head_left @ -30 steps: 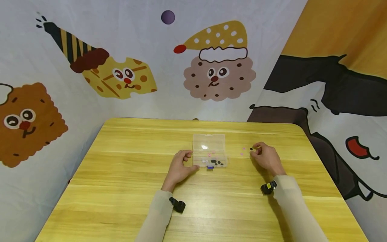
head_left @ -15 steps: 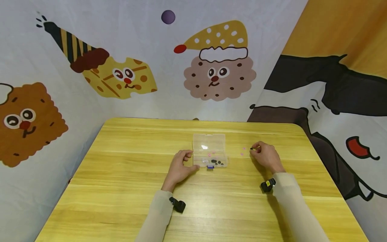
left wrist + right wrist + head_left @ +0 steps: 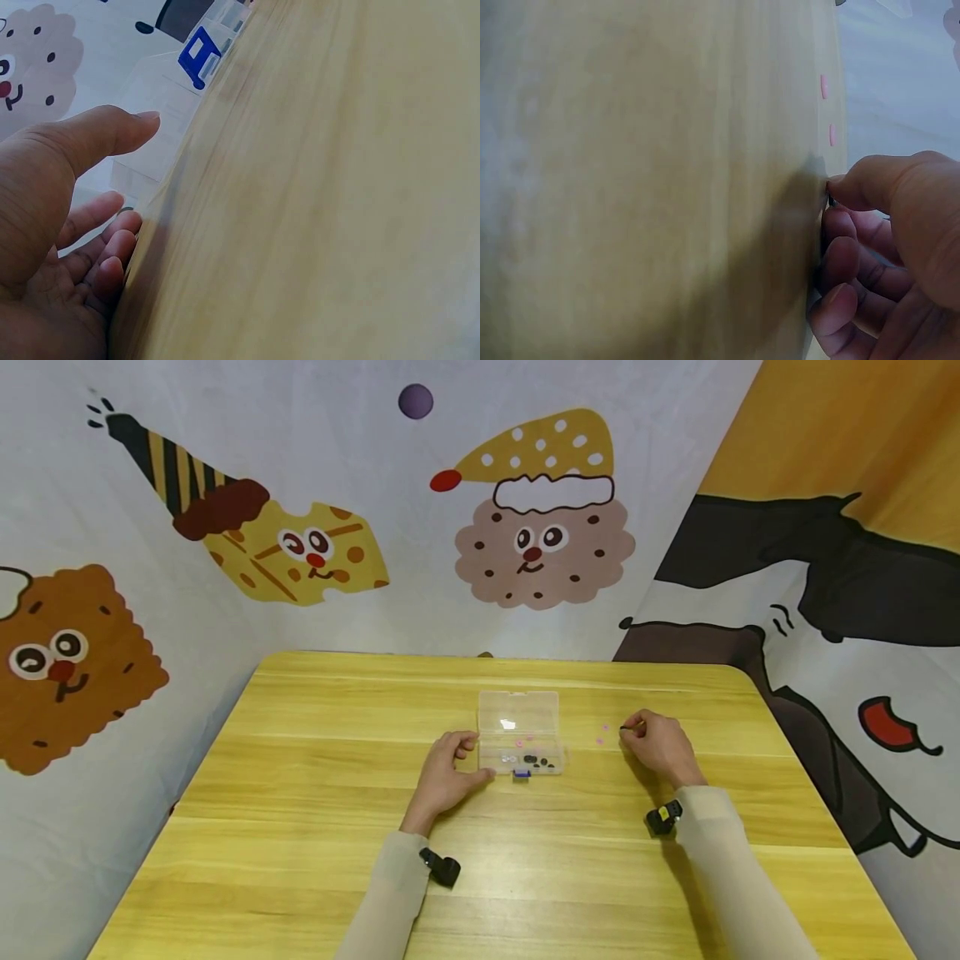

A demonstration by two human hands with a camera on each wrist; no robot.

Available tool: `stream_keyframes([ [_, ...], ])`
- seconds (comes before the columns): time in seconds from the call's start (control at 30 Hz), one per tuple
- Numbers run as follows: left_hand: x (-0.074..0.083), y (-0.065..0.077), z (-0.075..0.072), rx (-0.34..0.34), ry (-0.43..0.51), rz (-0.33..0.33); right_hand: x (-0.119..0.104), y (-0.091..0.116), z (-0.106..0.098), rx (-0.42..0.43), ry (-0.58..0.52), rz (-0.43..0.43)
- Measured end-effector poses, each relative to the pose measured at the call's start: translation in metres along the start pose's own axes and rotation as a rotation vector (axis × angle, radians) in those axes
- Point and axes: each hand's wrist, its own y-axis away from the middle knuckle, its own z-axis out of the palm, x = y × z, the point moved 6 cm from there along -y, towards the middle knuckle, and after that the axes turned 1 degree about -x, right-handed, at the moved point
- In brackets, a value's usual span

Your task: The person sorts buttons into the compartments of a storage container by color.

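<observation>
A clear plastic box (image 3: 519, 713) lies with its lid up on the table, holding pink, pale and black small round pieces that look like buttons. At its left side rests my left hand (image 3: 447, 781), thumb by the front left corner and fingers loosely bent beside the wall; it grips nothing. To the right of the box my right hand (image 3: 663, 750) pinches a small black button (image 3: 624, 727) between thumb and index finger, low at the tabletop. Most of that button is hidden by the fingertips. Two pink buttons (image 3: 606, 727) lie just left of this hand.
The box has a blue latch (image 3: 521, 774) at its front, also visible in the left wrist view. A wooden table (image 3: 300, 827) carries everything. Behind it hangs a curtain (image 3: 337, 443) printed with cartoon biscuits and cheese.
The right fingertips have closed on the black button, which lay flat beside them a second ago and is now mostly covered. The left hand and the box stay put.
</observation>
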Motion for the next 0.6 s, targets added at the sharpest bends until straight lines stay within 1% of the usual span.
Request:
stream_keyframes([
  [0.23,-0.0003,0.0001,0.0002,-0.001,0.003,-0.007,-0.0035,-0.0023,-0.0001,0.006,0.011,-0.025],
  [0.6,0.0009,0.0006,-0.0004,-0.002,-0.002,-0.004,-0.0075,-0.0046,-0.0004,-0.002,0.044,-0.033],
])
